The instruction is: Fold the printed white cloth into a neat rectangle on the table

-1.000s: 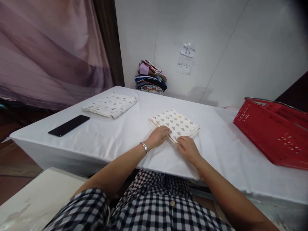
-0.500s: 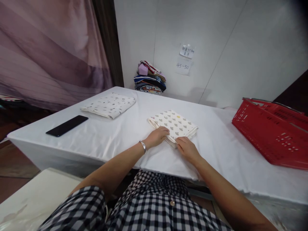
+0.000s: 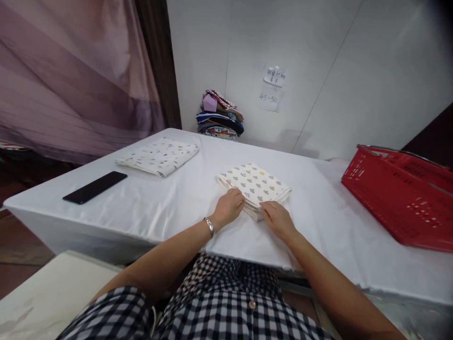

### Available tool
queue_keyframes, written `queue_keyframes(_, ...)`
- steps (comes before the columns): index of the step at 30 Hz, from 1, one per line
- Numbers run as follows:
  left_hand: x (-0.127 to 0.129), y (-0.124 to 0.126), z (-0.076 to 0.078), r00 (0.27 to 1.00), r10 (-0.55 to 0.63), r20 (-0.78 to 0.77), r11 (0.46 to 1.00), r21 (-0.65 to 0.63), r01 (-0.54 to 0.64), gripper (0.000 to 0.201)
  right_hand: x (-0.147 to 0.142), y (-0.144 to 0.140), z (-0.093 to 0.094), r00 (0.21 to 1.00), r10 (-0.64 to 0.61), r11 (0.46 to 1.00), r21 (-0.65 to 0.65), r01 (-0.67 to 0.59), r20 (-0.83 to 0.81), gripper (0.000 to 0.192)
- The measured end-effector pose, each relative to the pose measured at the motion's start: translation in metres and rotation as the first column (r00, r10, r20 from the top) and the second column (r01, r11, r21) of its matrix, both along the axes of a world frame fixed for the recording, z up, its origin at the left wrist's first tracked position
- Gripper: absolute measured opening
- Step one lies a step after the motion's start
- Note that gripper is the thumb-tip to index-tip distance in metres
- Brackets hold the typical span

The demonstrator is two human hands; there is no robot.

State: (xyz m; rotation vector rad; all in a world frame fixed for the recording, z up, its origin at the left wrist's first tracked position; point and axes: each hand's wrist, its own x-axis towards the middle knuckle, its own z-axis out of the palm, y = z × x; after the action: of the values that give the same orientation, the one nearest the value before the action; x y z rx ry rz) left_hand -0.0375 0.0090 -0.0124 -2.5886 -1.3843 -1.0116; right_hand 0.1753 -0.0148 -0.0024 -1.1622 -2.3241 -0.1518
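A folded cream cloth (image 3: 255,182) with grey printed shapes and a small yellow one lies on the white-covered table (image 3: 184,203) in front of me. My left hand (image 3: 229,207) pinches its near left edge, the fingertips partly hidden by the layers. On the near right edge, my right hand (image 3: 278,218) has its fingers closed on the fabric. Between the two hands the stacked layers of the near corner show. A silver bracelet (image 3: 209,227) is on my left wrist.
Another folded white patterned cloth (image 3: 161,156) lies to the left, with a flat black slab (image 3: 95,187) nearer me. A red plastic basket (image 3: 399,198) stands at the right. Folded fabrics (image 3: 220,115) are piled by the wall, left of paper notes (image 3: 269,98).
My left hand has shifted slightly left and down along the cloth's edge, uncovering a purple print near the corner. My right hand stays at almost the same spot.
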Motion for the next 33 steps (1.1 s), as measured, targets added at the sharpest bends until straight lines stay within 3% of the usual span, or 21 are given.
queue_keyframes(5,0.008,-0.004,-0.001,0.985,-0.076,-0.154,0.994,-0.093,0.062,0.018,0.000,0.003,-0.002,1.000,-0.022,0.999,0.039,0.022,0.001,0.027)
queue_keyframes(13,0.017,-0.003,-0.002,0.952,-0.005,-0.307,0.959,-0.271,-0.082,0.025,-0.001,0.005,-0.011,0.995,0.028,0.999,0.034,-0.031,0.097,0.025)
queue_keyframes(16,0.017,-0.002,-0.006,0.965,0.002,-0.263,0.943,-0.320,-0.089,0.025,0.001,0.011,-0.001,0.994,0.049,0.990,0.123,-0.061,0.101,0.026)
queue_keyframes(20,0.016,-0.003,-0.004,0.986,-0.029,-0.162,0.944,-0.330,-0.026,0.025,0.003,0.017,0.007,0.999,0.001,0.973,0.232,-0.012,0.048,0.027)
queue_keyframes(25,0.015,-0.007,0.003,0.979,-0.028,-0.204,0.931,-0.363,-0.049,0.025,0.001,0.011,-0.010,0.979,0.170,0.974,0.133,-0.184,0.112,0.031)
queue_keyframes(33,0.016,-0.006,-0.001,0.996,-0.028,-0.081,0.944,-0.329,0.000,0.026,-0.002,0.012,-0.022,0.994,0.107,0.988,0.104,-0.110,0.038,0.036)
